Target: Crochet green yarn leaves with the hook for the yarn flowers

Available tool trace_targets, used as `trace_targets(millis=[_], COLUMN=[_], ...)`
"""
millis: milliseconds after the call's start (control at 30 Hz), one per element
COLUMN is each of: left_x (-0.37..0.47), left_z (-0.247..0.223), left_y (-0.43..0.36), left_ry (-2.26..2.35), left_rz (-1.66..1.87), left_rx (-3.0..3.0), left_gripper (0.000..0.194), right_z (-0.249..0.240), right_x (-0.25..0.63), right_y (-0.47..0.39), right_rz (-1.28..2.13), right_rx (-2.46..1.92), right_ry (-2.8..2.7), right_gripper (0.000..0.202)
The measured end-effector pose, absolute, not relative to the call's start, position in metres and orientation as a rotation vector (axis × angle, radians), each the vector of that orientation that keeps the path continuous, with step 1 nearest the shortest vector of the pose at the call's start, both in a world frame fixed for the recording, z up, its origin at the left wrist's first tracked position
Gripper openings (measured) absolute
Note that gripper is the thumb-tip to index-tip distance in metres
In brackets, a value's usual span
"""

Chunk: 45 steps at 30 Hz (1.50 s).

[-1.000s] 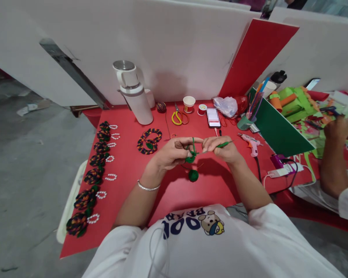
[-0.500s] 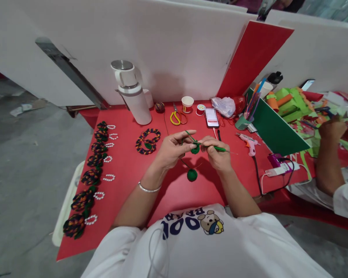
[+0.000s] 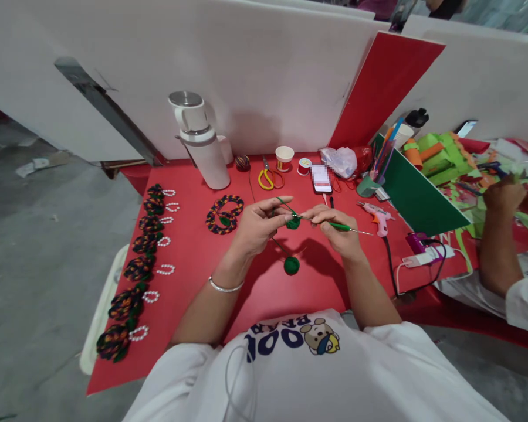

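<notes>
My left hand [image 3: 260,223] pinches a small piece of green crochet [image 3: 293,223], with green yarn running up over its raised index finger. In my right hand [image 3: 339,231] is a crochet hook [image 3: 339,226] with a green grip, its tip at the crochet piece. A strand leads down to a ball of green yarn [image 3: 291,265] on the red table below my hands. Left of my left hand lies a braided multicoloured yarn loop [image 3: 224,214] with a green piece in it.
Braided yarn bundles [image 3: 138,268] and white bead rings [image 3: 151,297] line the left edge. Behind my hands stand a white thermos [image 3: 205,155], scissors [image 3: 270,178], a paper cup [image 3: 284,158] and a phone [image 3: 321,178]. To the right are a pink glue gun [image 3: 378,217] and a co-worker's hand [image 3: 504,196].
My right hand has moved slightly right with the crochet hook, whose far end now reaches further right. The crochet piece and the yarn over my left index finger have shifted slightly left.
</notes>
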<state>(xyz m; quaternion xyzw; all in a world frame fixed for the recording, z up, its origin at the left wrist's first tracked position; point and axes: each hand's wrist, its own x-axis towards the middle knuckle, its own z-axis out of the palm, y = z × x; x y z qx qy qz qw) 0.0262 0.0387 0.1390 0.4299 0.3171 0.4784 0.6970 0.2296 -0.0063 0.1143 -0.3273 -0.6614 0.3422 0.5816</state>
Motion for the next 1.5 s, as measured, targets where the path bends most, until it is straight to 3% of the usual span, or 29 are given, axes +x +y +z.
trace_targets(millis=[600, 1067, 1233, 1367, 1500], left_x=[0.030, 0.030, 0.032, 0.032, 0.032], left_z=[0.132, 0.129, 0.128, 0.129, 0.133], left_y=[0.040, 0.032, 0.031, 0.031, 0.028], left_ry=[0.711, 1.049, 1.047, 1.072, 1.047], left_rz=[1.176, 1.374, 1.456, 1.434, 1.473], left_rx=[1.010, 1.522, 1.648, 1.626, 1.678], left_gripper=[0.045, 0.038, 0.027, 0.030, 0.012], right_z=[0.109, 0.115, 0.119, 0.120, 0.123], right_x=[0.221, 0.215, 0.212, 0.210, 0.209], right_y=[-0.007, -0.011, -0.015, -0.016, -0.017], right_rz=[0.692, 0.595, 0.468, 0.438, 0.448], right_rx=[-0.809, -0.881, -0.892, -0.884, -0.912], right_ry=[-1.529, -1.592, -1.651, -1.655, -1.656], right_gripper=[0.016, 0.011, 0.016, 0.016, 0.015])
